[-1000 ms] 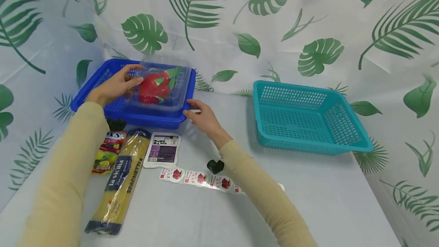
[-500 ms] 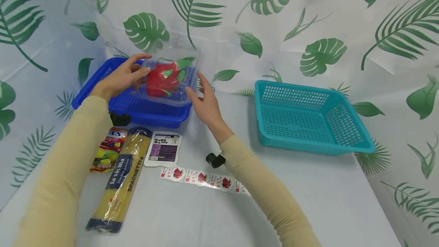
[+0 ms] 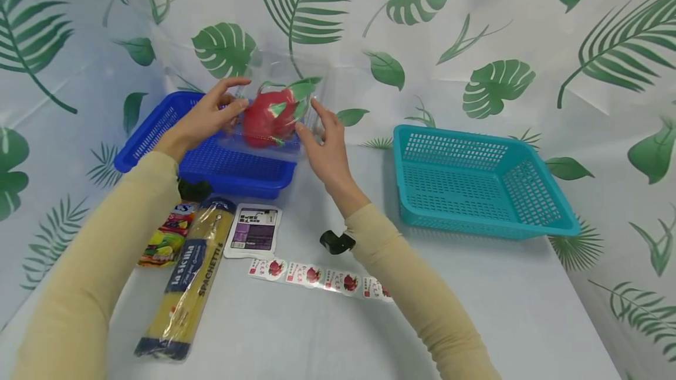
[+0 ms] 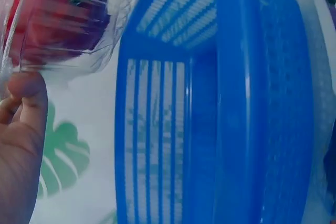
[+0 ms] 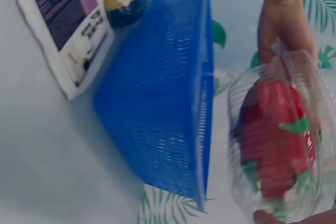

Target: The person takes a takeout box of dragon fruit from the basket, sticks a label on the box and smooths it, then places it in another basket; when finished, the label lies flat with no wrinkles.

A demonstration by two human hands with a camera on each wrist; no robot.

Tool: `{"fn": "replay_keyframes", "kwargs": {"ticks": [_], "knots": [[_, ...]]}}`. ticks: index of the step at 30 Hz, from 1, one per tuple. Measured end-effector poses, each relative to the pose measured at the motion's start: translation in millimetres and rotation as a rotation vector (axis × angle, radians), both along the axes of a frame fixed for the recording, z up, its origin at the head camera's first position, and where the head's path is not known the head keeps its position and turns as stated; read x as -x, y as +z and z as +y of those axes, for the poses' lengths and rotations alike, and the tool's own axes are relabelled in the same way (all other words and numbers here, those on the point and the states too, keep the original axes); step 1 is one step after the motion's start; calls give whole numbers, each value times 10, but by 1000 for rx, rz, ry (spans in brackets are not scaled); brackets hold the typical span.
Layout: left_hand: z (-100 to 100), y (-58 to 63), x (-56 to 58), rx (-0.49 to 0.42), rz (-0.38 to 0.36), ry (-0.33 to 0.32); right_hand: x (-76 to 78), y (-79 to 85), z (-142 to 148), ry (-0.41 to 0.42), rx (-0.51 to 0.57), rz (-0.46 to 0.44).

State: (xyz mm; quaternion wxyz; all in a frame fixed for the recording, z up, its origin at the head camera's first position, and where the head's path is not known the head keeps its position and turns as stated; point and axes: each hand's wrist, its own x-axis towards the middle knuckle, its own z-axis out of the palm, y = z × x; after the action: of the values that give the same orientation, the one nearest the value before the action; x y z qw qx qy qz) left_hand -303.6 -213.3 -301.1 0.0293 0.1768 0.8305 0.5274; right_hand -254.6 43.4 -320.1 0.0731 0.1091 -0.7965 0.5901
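Left hand (image 3: 208,113) and right hand (image 3: 327,148): we are gripping the clear box (image 3: 287,66) at opposite sides | inside: dragon fruit (image 3: 271,117) | we are holding it near the blue basket (image 3: 237,184)

We see thin, clear, glossy plastic in the ribbed box (image 3: 287,68) around a smooth-looking red fruit (image 3: 266,119), while the blue basket (image 3: 237,182) and the teal basket (image 3: 475,226) are moulded plastic with a low sheen and perforated walls. The spaghetti packet (image 3: 185,280) is shiny, wrinkled film, and the sticker strip (image 3: 324,278) has a glossy backing. We read the sleeves (image 3: 417,292) as matt cloth and the leaf-printed sheet (image 3: 412,40) as smooth, faintly shiny and lightly creased.
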Motion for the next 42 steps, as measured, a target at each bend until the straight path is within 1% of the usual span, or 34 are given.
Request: {"fn": "replay_keyframes", "kwargs": {"ticks": [2, 6, 10, 12, 14, 18, 23, 26, 29, 37, 42], "knots": [[80, -18, -3, -10, 43, -1, -17, 31, 42, -24, 28, 7], [265, -22, -60, 12, 104, 10, -41, 75, 136, -85, 73, -10], [460, -28, -137, 9, 126, 21, -52, 85, 254, -143, 83, -27], [551, -35, -174, -17, 132, 32, -65, 87, 320, -155, 78, -28], [628, -48, -214, -36, 127, 50, -82, 84, 386, -152, 66, -23], [752, -100, -282, -76, 107, 79, -128, 63, 511, -116, 30, -4], [857, -189, -358, -119, 82, 62, -194, 5, 640, -83, 2, -13], [908, -239, -397, -145, 57, 48, -239, -35, 701, -83, -7, -24], [953, -281, -429, -150, 41, 42, -285, -70, 753, -79, -10, -33], [1078, -348, -474, -121, 40, 38, -389, -127, 878, -96, -11, -52], [1119, -370, -505, -102, 13, 14, -441, -156, 921, -136, -12, -104]]}}
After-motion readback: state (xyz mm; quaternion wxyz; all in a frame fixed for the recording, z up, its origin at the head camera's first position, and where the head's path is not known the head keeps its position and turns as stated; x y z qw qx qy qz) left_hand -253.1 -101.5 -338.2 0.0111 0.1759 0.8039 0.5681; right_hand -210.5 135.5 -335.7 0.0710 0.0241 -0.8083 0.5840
